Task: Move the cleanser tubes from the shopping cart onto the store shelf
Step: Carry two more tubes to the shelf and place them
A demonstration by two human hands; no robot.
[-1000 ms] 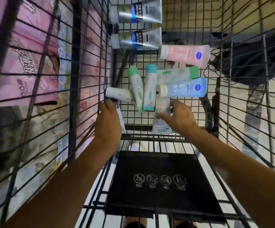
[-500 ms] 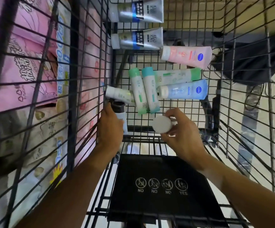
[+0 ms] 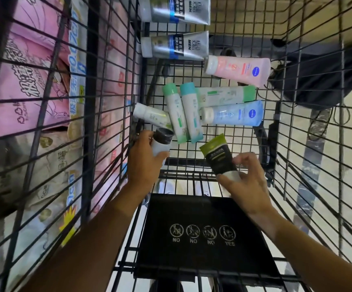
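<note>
We reach both forearms down into the shopping cart (image 3: pixel 297 144): our left hand (image 3: pixel 142 163) curls round a white tube with a dark cap (image 3: pixel 161 142), cap pointing up and away from us, close against the cart's left wire wall. Our right hand (image 3: pixel 246 182) pinches the white cap end of a black-and-green tube (image 3: pixel 217 157) between thumb and fingers (its crimped green end tilts up to the left), lifted just above the cart floor. The other cleanser tubes (image 3: pixel 192 114) lie on the wire floor beyond both hands.
</note>
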